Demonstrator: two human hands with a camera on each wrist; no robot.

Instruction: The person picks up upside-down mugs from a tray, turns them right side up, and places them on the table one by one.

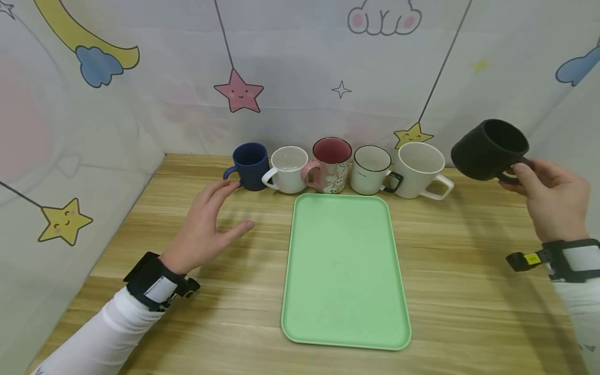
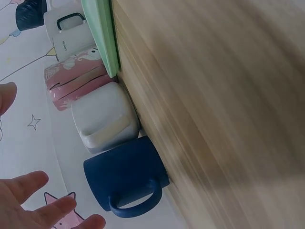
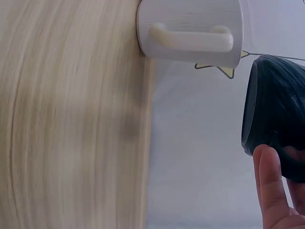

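Observation:
My right hand (image 1: pixel 558 192) grips a black mug (image 1: pixel 487 151) by its handle, thumb on top. The mug is tilted and hangs above the table's back right; in the right wrist view the black mug (image 3: pixel 276 105) is well clear of the wood. My left hand (image 1: pixel 206 224) reaches over the table at the left, thumb and fingers spread around nothing. Its fingertips overlap the handle of a blue mug (image 1: pixel 253 166) in the head view; in the left wrist view the fingers (image 2: pixel 57 210) show apart from the blue mug (image 2: pixel 126 174).
Right of the blue mug, a row runs along the wall: a small white mug (image 1: pixel 288 172), a pink patterned mug (image 1: pixel 333 169), a white mug with black handle (image 1: pixel 370 172) and a larger white mug (image 1: pixel 417 172). A green tray (image 1: pixel 344 271) lies before them on the wooden table (image 1: pixel 459 291).

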